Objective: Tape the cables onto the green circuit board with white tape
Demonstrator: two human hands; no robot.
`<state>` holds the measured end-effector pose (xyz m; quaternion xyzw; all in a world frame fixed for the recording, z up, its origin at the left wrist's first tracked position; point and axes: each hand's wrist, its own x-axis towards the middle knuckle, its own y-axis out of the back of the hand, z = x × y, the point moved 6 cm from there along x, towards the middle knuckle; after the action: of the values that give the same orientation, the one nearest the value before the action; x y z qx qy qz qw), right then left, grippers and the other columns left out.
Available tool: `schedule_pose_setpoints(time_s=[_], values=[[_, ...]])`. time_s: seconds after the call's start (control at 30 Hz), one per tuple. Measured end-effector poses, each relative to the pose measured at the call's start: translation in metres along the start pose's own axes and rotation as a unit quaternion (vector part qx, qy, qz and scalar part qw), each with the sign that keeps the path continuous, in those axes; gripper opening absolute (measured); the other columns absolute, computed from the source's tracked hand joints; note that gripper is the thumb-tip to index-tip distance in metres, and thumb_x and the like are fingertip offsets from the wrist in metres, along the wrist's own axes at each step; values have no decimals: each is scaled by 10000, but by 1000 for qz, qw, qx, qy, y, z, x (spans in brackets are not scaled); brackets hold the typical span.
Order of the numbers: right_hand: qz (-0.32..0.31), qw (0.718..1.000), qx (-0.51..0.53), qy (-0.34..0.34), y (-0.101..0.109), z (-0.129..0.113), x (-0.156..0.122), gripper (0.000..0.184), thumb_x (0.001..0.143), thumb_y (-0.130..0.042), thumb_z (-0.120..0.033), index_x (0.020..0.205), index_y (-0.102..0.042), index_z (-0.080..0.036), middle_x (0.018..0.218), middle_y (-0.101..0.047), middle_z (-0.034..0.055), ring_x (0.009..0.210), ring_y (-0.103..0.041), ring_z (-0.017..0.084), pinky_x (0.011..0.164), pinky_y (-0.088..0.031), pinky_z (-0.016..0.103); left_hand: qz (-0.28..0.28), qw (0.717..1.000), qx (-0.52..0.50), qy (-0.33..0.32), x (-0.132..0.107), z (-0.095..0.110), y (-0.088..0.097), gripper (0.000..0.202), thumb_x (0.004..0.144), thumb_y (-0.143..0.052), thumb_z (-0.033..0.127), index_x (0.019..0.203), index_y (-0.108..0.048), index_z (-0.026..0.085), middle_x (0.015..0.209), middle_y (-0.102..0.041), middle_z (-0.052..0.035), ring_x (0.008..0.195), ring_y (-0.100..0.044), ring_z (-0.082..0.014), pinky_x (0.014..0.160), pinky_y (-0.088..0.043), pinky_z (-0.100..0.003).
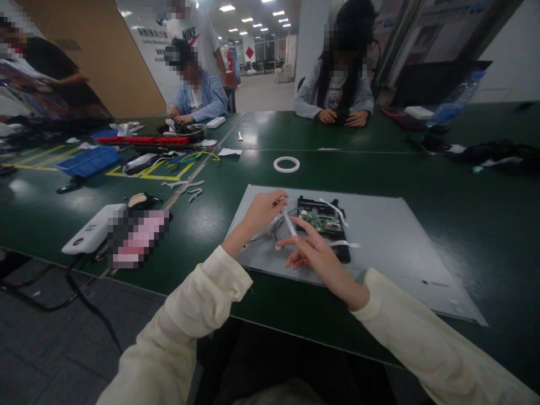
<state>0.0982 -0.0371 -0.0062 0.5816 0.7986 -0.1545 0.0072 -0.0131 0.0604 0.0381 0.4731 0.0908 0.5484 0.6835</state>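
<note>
A short strip of white tape (289, 221) stretches between my two hands above a flat grey panel (392, 242). My left hand (264, 211) pinches its upper end. At the lower end my right hand (316, 253) holds the strip between its fingers, the others spread. Just beyond my right hand, a green circuit board (323, 221) sits in a black plastic frame (343, 254) on the panel. One tape piece (336, 210) lies across the frame's upper right, another (348, 244) over its right edge. A thin grey cable (277, 229) runs beside the board, partly hidden by my hands.
Beyond the panel lies a roll of white tape (287, 164). To the left are pliers (183, 184), a white power bank (95, 228), a blurred pink item (141, 239) and a blue tray (88, 161). Two people sit across the green table (253, 129); a bottle (458, 101) stands right.
</note>
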Motion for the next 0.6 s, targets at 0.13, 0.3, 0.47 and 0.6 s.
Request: schedule_pose_setpoints(time_s=[0.13,0.3,0.47,0.6], values=[[7,1000,4,-16,0,-3,-1,557,802,-549,-341,1303,-340,-214,993,-658,79,565,-627,113,501,-493,210,-30,999,42,-8,-1,-3,-6,208,851,-475,210,998,-619,176,820,-697,-42,663,-632,-121,657,-461,-213],[-7,994,77,-74,2,-7,-5,404,787,-606,-256,1166,-484,-192,1098,-627,91,613,-631,85,535,-508,165,-35,999,33,3,-1,-7,-6,227,847,-473,213,1024,-612,180,834,-695,-43,696,-638,-132,676,-470,-219],[-48,979,159,-119,2,-5,-7,242,799,-579,-172,1040,-574,-152,1185,-581,104,670,-636,76,577,-522,140,-46,998,45,2,-1,-9,-6,242,852,-463,232,1035,-610,173,835,-690,-51,770,-645,-160,713,-468,-240],[-68,964,207,-152,1,-1,-7,221,845,-501,-156,1057,-560,-129,1199,-564,128,688,-635,70,612,-522,138,-68,996,62,-8,-1,-9,-7,227,860,-449,229,1017,-603,172,838,-680,-48,773,-635,-155,710,-454,-232]])
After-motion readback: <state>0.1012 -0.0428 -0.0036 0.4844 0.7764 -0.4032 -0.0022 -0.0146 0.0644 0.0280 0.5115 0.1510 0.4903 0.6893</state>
